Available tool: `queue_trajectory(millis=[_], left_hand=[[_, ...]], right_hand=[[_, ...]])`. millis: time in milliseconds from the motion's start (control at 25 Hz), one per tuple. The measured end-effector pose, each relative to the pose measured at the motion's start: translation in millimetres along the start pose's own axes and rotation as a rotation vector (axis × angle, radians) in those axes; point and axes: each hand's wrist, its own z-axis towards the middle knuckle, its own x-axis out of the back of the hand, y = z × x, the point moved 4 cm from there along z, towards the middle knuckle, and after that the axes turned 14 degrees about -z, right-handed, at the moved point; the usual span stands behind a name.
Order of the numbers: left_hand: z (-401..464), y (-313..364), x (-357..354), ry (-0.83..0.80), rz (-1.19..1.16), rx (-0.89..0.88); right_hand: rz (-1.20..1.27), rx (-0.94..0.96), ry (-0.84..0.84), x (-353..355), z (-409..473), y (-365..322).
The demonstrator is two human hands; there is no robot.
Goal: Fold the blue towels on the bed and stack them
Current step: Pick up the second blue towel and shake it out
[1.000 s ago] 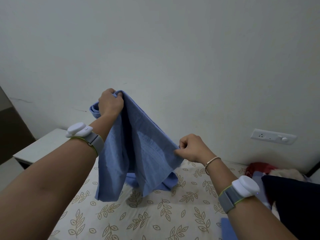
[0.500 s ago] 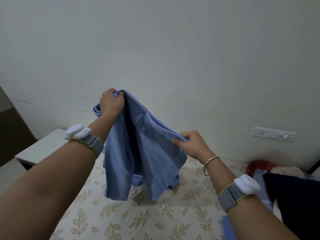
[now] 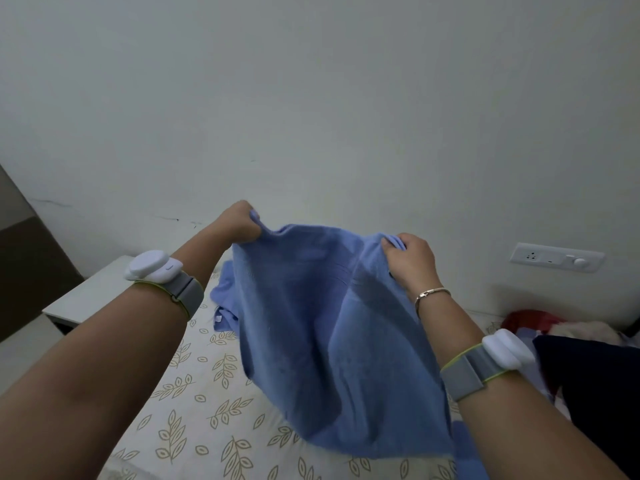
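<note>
A blue towel [image 3: 322, 334] hangs spread open in the air above the bed [image 3: 194, 393]. My left hand [image 3: 242, 221] pinches its upper left corner and my right hand [image 3: 408, 261] grips its upper right corner, so the top edge stretches between them. The towel's lower part drapes down to the leaf-patterned sheet. Another blue towel [image 3: 223, 299] lies crumpled on the bed behind it, mostly hidden. A further bit of blue cloth [image 3: 465, 445] shows at the lower right, under my right forearm.
A white wall rises right behind the bed, with a socket plate [image 3: 557, 261] at the right. A pale side table [image 3: 90, 292] stands left of the bed. Dark blue fabric [image 3: 588, 393] and red and white clothes [image 3: 540, 323] are piled at the right.
My right hand has risen and moved right to the towel's upper corner, and my left hand has dropped lower. The towel, bunched before, now hangs spread wide between both hands.
</note>
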Motion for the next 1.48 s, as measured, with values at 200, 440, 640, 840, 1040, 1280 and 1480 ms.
queue_trajectory(millis=[200,440,640,840,1040,1280,1480], left_hand=[[-9,-39,-21,-0.131,0.127,0.269],[-18,-45,-51,-0.497,-0.394,0.461],[5,-63,-41,0.092,-0.001,0.264],[4,-55,30,0.65,-0.34,0.168],[14,-65,118,0.919,-0.639,0.078],[-1,-117,94,0.745,-0.94,0.046],[-96,-244,-8,-0.204,-0.648,0.575]], right_hand=[[-0.116,0.036,-0.118,-7,6,14],[-0.508,0.219,-0.697,-11,12,16],[-0.541,0.141,-0.089,-7,42,26],[-0.425,0.074,0.405,37,73,-1],[-0.338,-0.041,0.66,83,93,-9],[-0.242,-0.012,0.554,43,60,54],[-0.438,-0.153,-0.329,-24,4,222]])
